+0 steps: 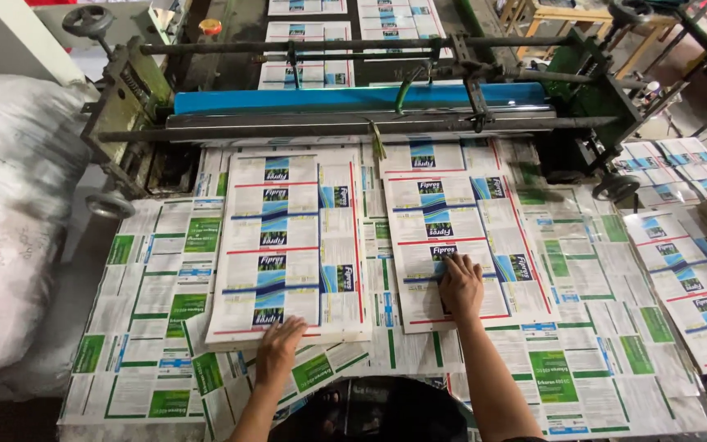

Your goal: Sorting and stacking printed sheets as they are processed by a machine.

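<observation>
Two stacks of printed sheets lie side by side on the table below a machine's output. My left hand [276,350] rests flat, fingers spread, on the near edge of the left stack [288,245], which is white with blue, black and red printing. On the lower middle of the right stack [452,221] my right hand [460,286] lies palm down. Neither hand grips anything.
The table [149,327] is covered with green-and-white printed sheets. A machine with a blue roller [353,98] and metal bars spans the far side. A large white sack [10,221] stands at left. More printed sheets [689,286] lie at right.
</observation>
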